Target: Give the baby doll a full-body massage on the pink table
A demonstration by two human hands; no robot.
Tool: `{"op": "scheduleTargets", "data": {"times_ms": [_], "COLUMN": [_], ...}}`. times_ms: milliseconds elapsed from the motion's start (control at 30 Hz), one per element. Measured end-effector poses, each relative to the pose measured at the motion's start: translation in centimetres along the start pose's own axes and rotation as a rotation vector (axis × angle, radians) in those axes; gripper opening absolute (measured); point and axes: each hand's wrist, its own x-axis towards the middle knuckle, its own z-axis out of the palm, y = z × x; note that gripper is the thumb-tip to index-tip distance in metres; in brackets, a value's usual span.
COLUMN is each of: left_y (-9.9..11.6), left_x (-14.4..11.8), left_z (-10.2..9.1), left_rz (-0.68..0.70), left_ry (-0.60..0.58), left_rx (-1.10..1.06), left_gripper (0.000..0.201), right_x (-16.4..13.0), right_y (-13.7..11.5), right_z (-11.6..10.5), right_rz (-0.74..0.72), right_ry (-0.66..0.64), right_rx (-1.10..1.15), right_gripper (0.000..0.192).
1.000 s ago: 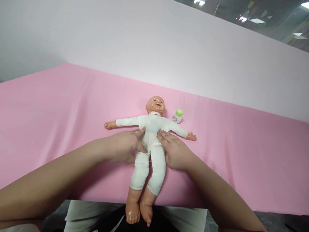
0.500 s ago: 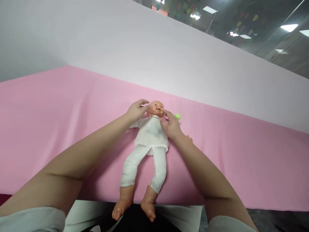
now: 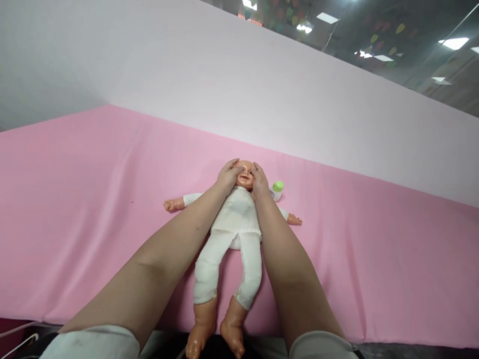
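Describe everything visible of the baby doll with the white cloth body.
The baby doll with the white cloth body lies on its back on the pink fabric-covered table, arms spread, legs apart. Its glossy tan head and feet look like plastic; a faint bluish patch marks its chest. The feet extend past the table's near edge. A person's left hand and right hand cup its head, partly covering it.

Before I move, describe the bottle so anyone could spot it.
On the pink sheet, find the white-clothed doll. In view right of its head, past the right hand, is a small bottle, partly hidden. Its bright green cap sets it apart from doll and hand.
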Motion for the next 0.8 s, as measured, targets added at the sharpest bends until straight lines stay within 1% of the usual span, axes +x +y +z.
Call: {"op": "scheduleTargets", "data": {"times_ms": [67, 167, 333, 467, 567, 667, 800], "left_y": [0.2, 0.4, 0.3, 0.2, 0.2, 0.2, 0.2], "left_x": [0.1, 0.1, -0.1, -0.1, 0.0, 0.2, 0.1], "left_z": [0.0, 0.1, 0.2, 0.2, 0.2, 0.2, 0.0], "left_rz": [-0.028, -0.056, -0.062, -0.065, -0.061, -0.073, -0.066], "left_ry": [-0.013, -0.013, -0.006, -0.024, -0.015, -0.015, -0.018], "left_rx": [-0.036, -0.076, -0.086, -0.092, -0.091, -0.095, -0.102], "left_gripper": [0.066, 0.067, 0.059, 0.049, 0.047, 0.051, 0.055], "right_x": [-0.3, -0.5, -0.2, 0.5, 0.8, 0.5, -0.2], "right_y": [-0.3, -0.7, -0.7, 0.1, 0.6, 0.5, 0.1], "right_z": [-0.1, 0.0, -0.2, -0.6, -0.6, -0.7, -1.3], "right_rz": [0.016, -0.005, 0.036, 0.009, -0.010, 0.015, 0.060], "right_ry": [0.005, -0.010, -0.044, -0.029, 0.010, 0.018, -0.057], "right_rx": [-0.015, -0.072, -0.031, -0.068, -0.075, -0.003, 0.164], "right_gripper": [0.068, 0.071, 0.071, 0.061, 0.055, 0.056, 0.061]}}
